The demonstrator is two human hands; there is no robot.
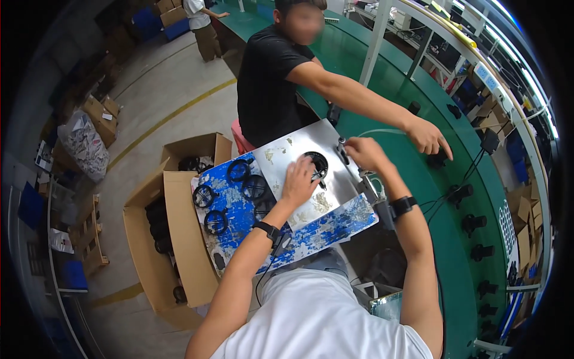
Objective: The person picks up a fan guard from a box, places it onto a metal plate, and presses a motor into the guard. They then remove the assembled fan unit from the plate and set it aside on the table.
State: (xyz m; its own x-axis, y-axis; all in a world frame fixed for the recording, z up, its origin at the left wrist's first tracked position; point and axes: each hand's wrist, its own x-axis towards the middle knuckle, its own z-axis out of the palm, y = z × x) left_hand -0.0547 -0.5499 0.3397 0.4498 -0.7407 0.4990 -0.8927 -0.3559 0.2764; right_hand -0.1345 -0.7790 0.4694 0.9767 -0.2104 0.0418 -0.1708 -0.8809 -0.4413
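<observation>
A black ring-shaped plastic part [321, 162] sits on a shiny metal plate [287, 157]. My left hand [299, 182] lies over its left side, fingers stretched out and touching it. At the plate's right edge, the curled fingers of my right hand [366, 153] close on a small metal lever [342, 147]; the fingertips partly hide the grip. More black rings with spoked centres, such as one ring [205, 195], lie left of the plate on a worn blue board [236, 242].
An open cardboard box [191, 239] with black parts stands at the left. Across the board, a person in black [269, 84] reaches an arm over the green bench [382, 134], a finger pointing. Several black parts [472, 224] line the bench at the right, with cables nearby.
</observation>
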